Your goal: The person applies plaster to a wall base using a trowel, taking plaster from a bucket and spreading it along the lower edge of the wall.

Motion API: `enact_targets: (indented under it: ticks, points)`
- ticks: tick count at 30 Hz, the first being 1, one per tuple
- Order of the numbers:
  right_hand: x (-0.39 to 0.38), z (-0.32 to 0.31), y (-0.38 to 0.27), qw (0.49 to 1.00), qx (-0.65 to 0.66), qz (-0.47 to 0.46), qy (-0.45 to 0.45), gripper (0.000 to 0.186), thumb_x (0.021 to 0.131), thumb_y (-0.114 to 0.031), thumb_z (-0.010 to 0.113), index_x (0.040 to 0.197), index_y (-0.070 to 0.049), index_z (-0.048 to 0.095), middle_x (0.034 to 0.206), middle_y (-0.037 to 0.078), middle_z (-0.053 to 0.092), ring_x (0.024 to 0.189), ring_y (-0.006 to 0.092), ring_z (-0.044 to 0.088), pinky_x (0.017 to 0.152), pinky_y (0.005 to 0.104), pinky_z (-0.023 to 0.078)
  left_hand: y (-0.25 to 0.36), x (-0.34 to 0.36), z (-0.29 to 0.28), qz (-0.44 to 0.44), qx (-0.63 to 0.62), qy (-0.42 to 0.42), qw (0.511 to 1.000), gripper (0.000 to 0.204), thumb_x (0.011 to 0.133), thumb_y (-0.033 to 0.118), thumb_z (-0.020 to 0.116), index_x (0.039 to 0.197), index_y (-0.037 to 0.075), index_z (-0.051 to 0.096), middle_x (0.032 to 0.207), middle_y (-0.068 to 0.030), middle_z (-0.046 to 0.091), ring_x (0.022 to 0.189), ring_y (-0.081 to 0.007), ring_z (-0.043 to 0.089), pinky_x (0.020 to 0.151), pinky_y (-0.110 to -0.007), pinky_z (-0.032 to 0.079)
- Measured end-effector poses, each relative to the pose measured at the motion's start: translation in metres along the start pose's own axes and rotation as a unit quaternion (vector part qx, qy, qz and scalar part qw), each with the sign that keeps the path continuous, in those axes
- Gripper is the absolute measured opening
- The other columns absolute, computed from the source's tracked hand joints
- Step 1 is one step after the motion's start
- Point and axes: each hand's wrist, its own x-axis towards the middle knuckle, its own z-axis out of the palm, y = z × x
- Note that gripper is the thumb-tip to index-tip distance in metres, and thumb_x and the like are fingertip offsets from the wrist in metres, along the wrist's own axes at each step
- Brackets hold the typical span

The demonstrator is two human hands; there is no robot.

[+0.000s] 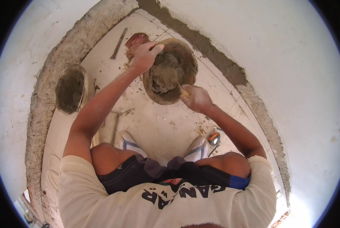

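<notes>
A round, mortar-smeared basin [191, 60] stands on the floor in front of me, with a heap of wet grey mortar [165, 76] inside it. At its upper left side, my left hand [144, 57] is closed on the rim, thumb and forefinger over the edge. My right hand [196, 99] is wrapped around a pale handle [185, 92] at the basin's lower right rim. This looks like a trowel's handle; its blade cannot be made out against the mortar.
A mortar-stained bucket [83, 89] stands at the left. Beyond the basin lie a reddish crumpled bag [136, 41] and a metal rod [119, 43]. A tape measure [214, 139] sits by my right foot. Along the right wall runs a grey mortar strip [204, 42].
</notes>
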Motion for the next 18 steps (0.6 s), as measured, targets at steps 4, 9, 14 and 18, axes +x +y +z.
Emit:
enact_targets:
  ticks: [4, 9, 14, 18]
  points:
    - [0.009, -0.016, 0.012, 0.983, -0.154, -0.032, 0.089, 0.031, 0.086, -0.023, 0.066, 0.116, -0.014, 0.063, 0.091, 0.015, 0.062, 0.086, 0.0346, 0.067, 0.072, 0.0475, 0.054, -0.004, 0.008, -0.008, -0.021, -0.023, -0.02, 0.999, 0.03, 0.098, 0.024, 0.059, 0.11, -0.002, 0.069, 0.092, -0.0011, 0.066, 0.083, -0.0089, 0.056, 0.078, -0.027, 0.047]
    - [0.049, -0.031, -0.008, 0.972, -0.221, -0.005, 0.08, 0.026, 0.087, -0.018, 0.06, 0.111, -0.01, 0.063, 0.092, 0.018, 0.062, 0.085, 0.0362, 0.067, 0.072, 0.0483, 0.055, 0.0, 0.003, -0.013, -0.041, -0.085, -0.039, 0.995, 0.031, 0.1, 0.025, 0.057, 0.113, -0.001, 0.068, 0.095, 0.0006, 0.065, 0.087, -0.0077, 0.056, 0.08, -0.026, 0.047]
    - [0.052, -0.007, -0.007, 0.958, -0.264, -0.116, 0.0, 0.02, 0.086, -0.011, 0.055, 0.098, 0.002, 0.063, 0.09, 0.021, 0.063, 0.084, 0.0332, 0.067, 0.069, 0.0447, 0.056, -0.004, 0.007, -0.014, 0.008, 0.003, -0.057, 0.998, 0.029, 0.1, 0.024, 0.058, 0.109, -0.001, 0.069, 0.09, 0.003, 0.062, 0.083, -0.0062, 0.053, 0.076, -0.025, 0.045]
    - [0.035, -0.023, -0.01, 0.952, -0.256, -0.162, -0.043, 0.023, 0.091, -0.014, 0.052, 0.107, -0.003, 0.063, 0.093, 0.018, 0.062, 0.087, 0.0332, 0.066, 0.072, 0.0443, 0.055, -0.003, 0.005, -0.013, 0.011, 0.0, -0.055, 0.998, 0.028, 0.099, 0.024, 0.059, 0.106, -0.001, 0.069, 0.089, 0.004, 0.06, 0.081, -0.0056, 0.051, 0.075, -0.025, 0.044]
